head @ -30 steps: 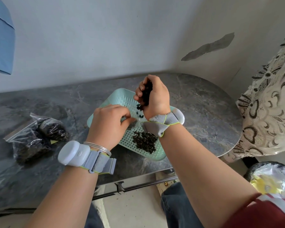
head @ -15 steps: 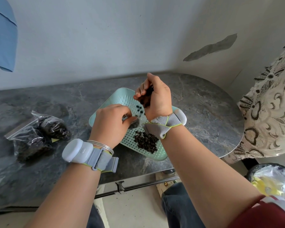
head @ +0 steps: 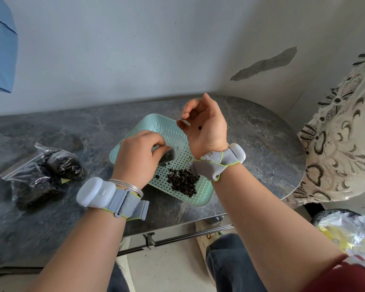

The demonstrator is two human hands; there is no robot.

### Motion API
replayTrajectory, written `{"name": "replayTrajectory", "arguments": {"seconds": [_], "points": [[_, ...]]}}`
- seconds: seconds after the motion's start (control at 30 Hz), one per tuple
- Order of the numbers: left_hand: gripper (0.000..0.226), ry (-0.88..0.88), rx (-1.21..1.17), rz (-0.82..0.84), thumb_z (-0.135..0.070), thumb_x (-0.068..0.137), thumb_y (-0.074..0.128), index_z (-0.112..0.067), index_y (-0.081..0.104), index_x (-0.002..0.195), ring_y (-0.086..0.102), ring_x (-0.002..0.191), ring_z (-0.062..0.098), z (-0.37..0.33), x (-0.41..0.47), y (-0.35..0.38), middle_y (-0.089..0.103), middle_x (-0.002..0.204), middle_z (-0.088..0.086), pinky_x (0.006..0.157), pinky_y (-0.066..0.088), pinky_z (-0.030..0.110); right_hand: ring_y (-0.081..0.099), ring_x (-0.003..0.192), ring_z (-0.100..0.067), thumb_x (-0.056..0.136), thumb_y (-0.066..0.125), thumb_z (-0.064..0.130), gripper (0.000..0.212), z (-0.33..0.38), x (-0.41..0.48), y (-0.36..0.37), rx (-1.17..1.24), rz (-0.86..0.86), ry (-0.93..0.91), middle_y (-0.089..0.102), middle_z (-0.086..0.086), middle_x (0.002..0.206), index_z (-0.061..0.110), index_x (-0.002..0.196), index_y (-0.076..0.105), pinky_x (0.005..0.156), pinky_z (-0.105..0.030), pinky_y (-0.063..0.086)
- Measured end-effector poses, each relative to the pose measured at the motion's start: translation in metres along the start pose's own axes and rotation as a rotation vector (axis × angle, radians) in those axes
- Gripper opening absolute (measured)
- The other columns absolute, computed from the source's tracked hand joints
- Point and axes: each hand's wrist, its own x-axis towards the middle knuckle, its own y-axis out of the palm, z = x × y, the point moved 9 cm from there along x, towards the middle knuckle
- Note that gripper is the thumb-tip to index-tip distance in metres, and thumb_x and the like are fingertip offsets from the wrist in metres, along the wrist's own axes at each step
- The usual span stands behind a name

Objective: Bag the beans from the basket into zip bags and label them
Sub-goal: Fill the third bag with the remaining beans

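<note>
A grey marble table (head: 251,144) bears a mint perforated basket (head: 150,123) at centre and, well apart to its left, two filled bags (head: 49,173) of dark beans. Above the basket the left hand (head: 138,159) pinches a small zip bag (head: 167,156) between thumb and curled fingers; the right hand (head: 205,127) is raised, fingers loosely curled, gripping nothing. A pile of beans (head: 183,182) lies in the basket's near corner, and a single bean (head: 200,127) sits on the right palm.
</note>
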Motion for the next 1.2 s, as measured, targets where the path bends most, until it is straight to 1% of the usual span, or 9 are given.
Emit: {"name": "replayTrajectory", "arguments": {"seconds": [0.07, 0.17, 0.3, 0.37, 0.43, 0.57, 0.7, 0.93, 1.2], "points": [[0.012, 0.038, 0.011, -0.052, -0.019, 0.081, 0.069, -0.008, 0.069, 0.078, 0.063, 0.078, 0.025, 0.002, 0.001, -0.006, 0.07, 0.084, 0.006, 0.07, 0.051, 0.035, 0.043, 0.059, -0.011, 0.098, 0.032, 0.032, 0.045, 0.003, 0.001, -0.01, -0.228, -0.03, 0.005, 0.049, 0.003, 0.06, 0.013, 0.062, 0.054, 0.061, -0.027, 0.035], [0.014, 0.055, 0.062, -0.227, -0.02, 0.082, 0.065, -0.007, 0.069, 0.078, 0.065, 0.077, 0.027, 0.007, 0.0, -0.028, 0.071, 0.086, 0.007, 0.072, 0.052, 0.039, 0.05, 0.066, -0.013, 0.096, 0.041, 0.018, 0.025, 0.008, 0.002, -0.017, -0.914, -0.021, -0.018, 0.057, 0.001, 0.074, 0.012, 0.084, 0.063, 0.062, -0.032, 0.047], [0.012, 0.036, 0.145, -0.359, -0.018, 0.083, 0.065, -0.009, 0.068, 0.076, 0.064, 0.078, 0.028, 0.02, -0.007, -0.042, 0.071, 0.084, 0.005, 0.072, 0.049, 0.041, 0.06, 0.093, -0.026, 0.087, 0.038, 0.004, 0.034, -0.024, -0.005, -0.019, -1.945, 0.246, 0.094, 0.059, -0.012, 0.11, 0.008, 0.11, 0.062, 0.077, -0.035, 0.052], [0.011, -0.009, 0.179, -0.367, -0.017, 0.082, 0.065, -0.009, 0.067, 0.075, 0.061, 0.076, 0.031, 0.032, -0.01, -0.041, 0.07, 0.079, 0.006, 0.07, 0.048, 0.04, 0.055, 0.103, -0.034, 0.089, 0.037, 0.005, 0.034, -0.036, -0.012, -0.022, -2.159, 0.31, 0.109, 0.051, -0.017, 0.118, 0.005, 0.118, 0.055, 0.077, -0.038, 0.047], [0.011, -0.082, 0.196, -0.314, -0.014, 0.08, 0.067, -0.007, 0.066, 0.072, 0.058, 0.074, 0.034, 0.044, -0.011, -0.033, 0.067, 0.074, 0.01, 0.066, 0.046, 0.039, 0.055, 0.104, -0.035, 0.092, 0.036, 0.005, 0.033, -0.048, -0.018, -0.02, -2.215, 0.415, 0.122, 0.051, -0.018, 0.12, 0.003, 0.121, 0.051, 0.075, -0.037, 0.044], [0.011, -0.202, 0.139, -0.219, -0.011, 0.08, 0.07, -0.002, 0.068, 0.075, 0.055, 0.082, 0.036, 0.058, -0.012, -0.019, 0.066, 0.077, 0.014, 0.066, 0.037, 0.032, 0.06, 0.092, -0.025, 0.087, 0.04, -0.003, 0.03, -0.06, -0.028, -0.013, -2.111, 0.626, 0.21, 0.064, -0.014, 0.109, 0.002, 0.106, 0.063, 0.074, -0.03, 0.047], [0.011, -0.215, 0.159, -0.234, -0.01, 0.08, 0.068, -0.001, 0.066, 0.074, 0.055, 0.078, 0.035, 0.061, -0.012, -0.017, 0.066, 0.078, 0.014, 0.064, 0.034, 0.03, 0.059, 0.097, -0.028, 0.085, 0.036, -0.003, 0.037, -0.04, -0.014, -0.007, -2.054, 0.474, 0.075, 0.06, -0.011, 0.112, 0.009, 0.11, 0.061, 0.083, -0.037, 0.052], [0.013, -0.292, 0.132, -0.242, -0.007, 0.081, 0.067, 0.002, 0.066, 0.072, 0.049, 0.065, 0.027, 0.069, -0.012, -0.02, 0.064, 0.078, 0.016, 0.061, 0.033, 0.029, 0.055, 0.104, -0.029, 0.088, 0.038, 0.003, 0.041, -0.048, -0.002, -0.017, -1.965, 0.381, 0.026, 0.049, -0.008, 0.122, 0.018, 0.123, 0.052, 0.083, -0.038, 0.049], [0.009, 0.014, 0.111, -0.421, -0.003, 0.081, 0.063, 0.001, 0.064, 0.074, 0.061, 0.071, 0.033, 0.02, -0.003, -0.056, 0.066, 0.08, 0.015, 0.062, 0.048, 0.036, 0.048, 0.115, -0.024, 0.079, 0.036, -0.01, 0.058, -0.044, -0.011, -0.006, -1.71, 0.323, -0.16, 0.048, -0.003, 0.126, 0.02, 0.125, 0.054, 0.096, -0.037, 0.044]]}}
